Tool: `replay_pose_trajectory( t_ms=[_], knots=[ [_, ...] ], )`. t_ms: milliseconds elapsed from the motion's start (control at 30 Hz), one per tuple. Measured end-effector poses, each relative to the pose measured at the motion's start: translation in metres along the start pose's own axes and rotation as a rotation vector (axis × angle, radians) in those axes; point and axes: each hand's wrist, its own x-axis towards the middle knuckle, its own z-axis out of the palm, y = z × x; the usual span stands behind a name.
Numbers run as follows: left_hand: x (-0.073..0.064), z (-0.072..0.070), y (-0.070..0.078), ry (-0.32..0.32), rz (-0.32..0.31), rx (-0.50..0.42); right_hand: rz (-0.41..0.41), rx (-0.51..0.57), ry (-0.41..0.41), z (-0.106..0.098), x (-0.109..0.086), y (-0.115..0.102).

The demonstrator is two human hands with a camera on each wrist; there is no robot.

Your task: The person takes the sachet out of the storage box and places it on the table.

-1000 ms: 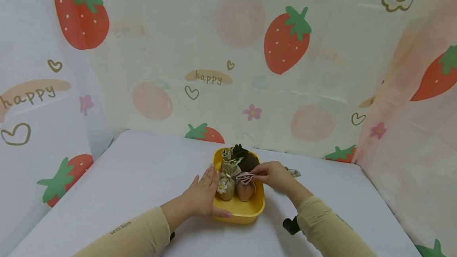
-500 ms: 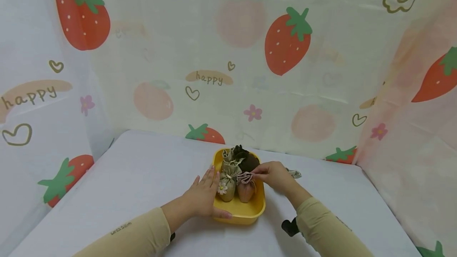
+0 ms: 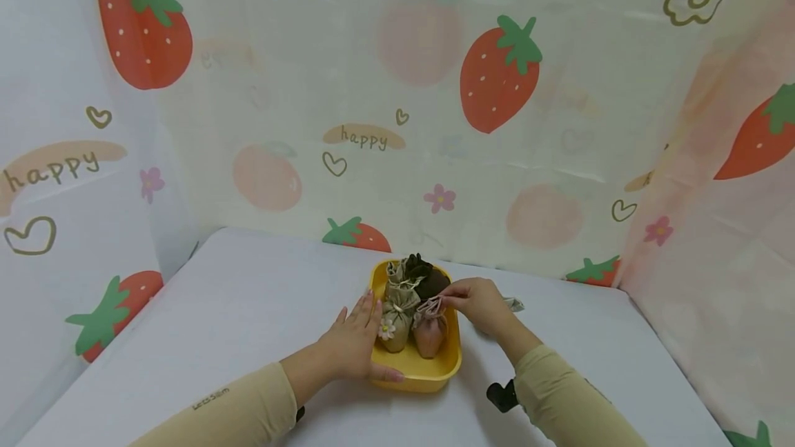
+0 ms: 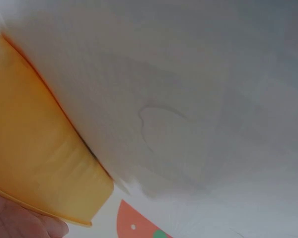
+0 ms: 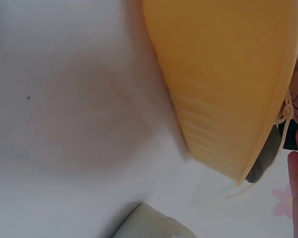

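Observation:
A yellow plastic tub (image 3: 427, 376) stands on the table with several small drawstring pouches in it. My left hand (image 3: 352, 342) rests along its left rim, fingers straight and thumb across the front corner. With thumb and fingertips my right hand (image 3: 477, 303) pinches the gathered top of a pink pouch (image 3: 429, 339), which sits upright at the tub's right side. Beside it is a beige pouch (image 3: 395, 341) with a white flower. Behind them are a dark brown pouch (image 3: 434, 285) and a patterned one (image 3: 394, 271). The right wrist view shows the pink pouch's cord (image 5: 287, 111) at the rim.
A grey-green cloth thing (image 3: 514, 304) lies on the table right of the tub, mostly hidden by my right hand; in the right wrist view a similar rounded piece (image 5: 151, 223) shows. A strawberry-printed curtain (image 3: 397, 157) stands behind the white table (image 3: 273, 281).
The pink pouch has shifted slightly toward the front of the tub, and its gathered top stands a little higher in my right fingers. My left hand has stayed on the rim.

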Motion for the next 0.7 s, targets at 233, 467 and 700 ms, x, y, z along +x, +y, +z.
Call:
replay_pose_trajectory(
  t_ms=[233, 467, 700],
  knots=[
    [0.001, 0.001, 0.0, 0.002, -0.002, 0.01, 0.001, -0.012, 0.045, -0.007, -0.005, -0.006],
    [0.0, 0.002, 0.001, 0.002, -0.004, 0.017, 0.001, 0.036, 0.064, -0.021, -0.01, -0.015],
    [-0.001, -0.001, 0.002, -0.003, -0.004, 0.009, 0.048, 0.192, 0.076, -0.034, -0.013, -0.019]
  ],
)
